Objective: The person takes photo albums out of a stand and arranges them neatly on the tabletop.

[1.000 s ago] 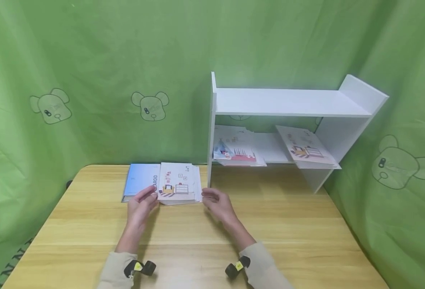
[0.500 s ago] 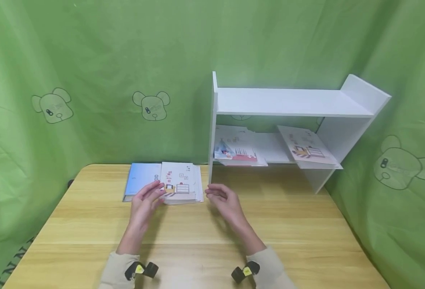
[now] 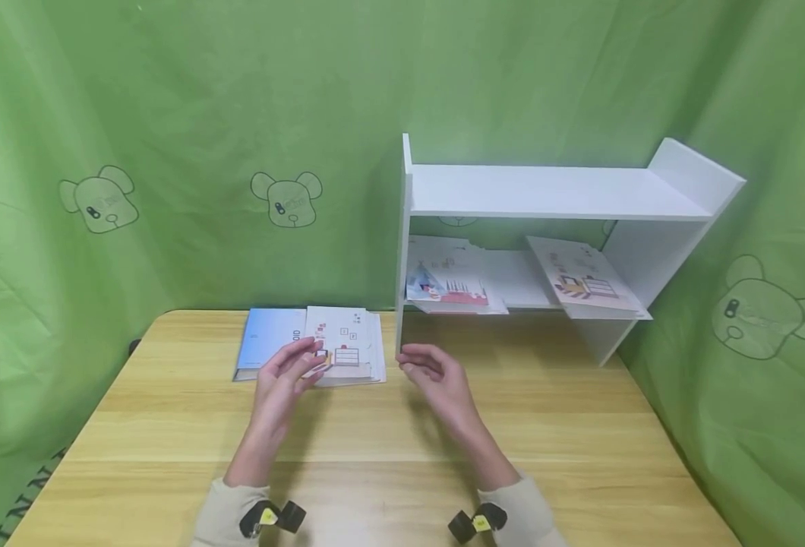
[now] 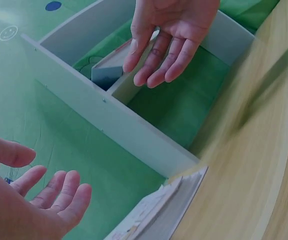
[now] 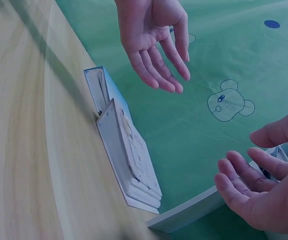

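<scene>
My left hand (image 3: 285, 384) hovers with relaxed fingers, overlapping the lower left of a white illustrated book (image 3: 355, 334) in the head view. That book lies on a few more white ones at the back of the table, slightly over a blue book (image 3: 269, 338). To their right, my right hand (image 3: 443, 384) hangs with loosely bent fingers by the foot of the white shelf (image 3: 553, 194). In the right wrist view, the right palm (image 5: 269, 190) faces up with nothing in it. Both hands are clear of the book stack (image 5: 131, 155) there.
On the shelf's middle board, white illustrated books (image 3: 453, 273) lie at the left and another illustrated book (image 3: 583, 277) at the right, sticking out past the front edge. Behind the wooden table (image 3: 348, 471) hangs a green curtain (image 3: 190, 114) with bear faces.
The left hand has let go of the book stack's left edge and lifted slightly rightwards. The right hand has moved right, away from the stack's right edge. The books stay put.
</scene>
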`<action>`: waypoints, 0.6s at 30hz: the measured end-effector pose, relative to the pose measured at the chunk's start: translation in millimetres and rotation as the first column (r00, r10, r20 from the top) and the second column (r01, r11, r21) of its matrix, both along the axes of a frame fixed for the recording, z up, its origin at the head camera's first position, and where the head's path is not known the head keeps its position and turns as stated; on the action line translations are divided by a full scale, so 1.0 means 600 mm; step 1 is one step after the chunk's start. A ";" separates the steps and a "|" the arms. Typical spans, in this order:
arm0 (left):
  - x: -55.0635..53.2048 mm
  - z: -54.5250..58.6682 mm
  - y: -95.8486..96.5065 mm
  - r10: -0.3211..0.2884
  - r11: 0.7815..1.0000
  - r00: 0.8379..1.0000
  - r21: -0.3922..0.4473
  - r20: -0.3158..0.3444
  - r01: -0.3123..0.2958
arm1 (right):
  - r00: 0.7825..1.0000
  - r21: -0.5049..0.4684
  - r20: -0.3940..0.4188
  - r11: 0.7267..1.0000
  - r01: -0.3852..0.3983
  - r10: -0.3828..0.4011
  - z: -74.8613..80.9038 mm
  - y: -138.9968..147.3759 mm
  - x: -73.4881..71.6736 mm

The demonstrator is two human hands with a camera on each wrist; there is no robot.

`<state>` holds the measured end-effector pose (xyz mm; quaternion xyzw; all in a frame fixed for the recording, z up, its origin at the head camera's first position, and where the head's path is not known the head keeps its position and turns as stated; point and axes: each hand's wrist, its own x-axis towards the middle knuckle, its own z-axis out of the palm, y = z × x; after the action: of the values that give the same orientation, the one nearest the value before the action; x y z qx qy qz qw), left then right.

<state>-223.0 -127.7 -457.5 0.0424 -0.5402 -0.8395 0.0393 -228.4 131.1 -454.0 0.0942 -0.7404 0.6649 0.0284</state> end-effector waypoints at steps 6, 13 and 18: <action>0.004 0.007 0.013 -0.030 1.000 0.999 -0.006 -0.012 0.030 | 1.000 0.000 -0.009 1.000 0.009 -0.009 0.012 0.007 0.008; 0.009 0.011 0.024 -0.037 0.999 0.999 -0.013 -0.033 0.037 | 1.000 -0.016 -0.012 1.000 0.021 -0.021 0.021 0.016 0.012; 0.012 0.014 0.031 -0.044 0.999 0.998 -0.016 -0.044 0.043 | 0.999 -0.002 -0.023 0.999 0.038 -0.038 0.026 0.022 0.017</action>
<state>-216.0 -109.0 -449.1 0.0119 -0.5465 -0.8367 0.0334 -218.5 144.5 -438.3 0.0879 -0.7412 0.6636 0.0497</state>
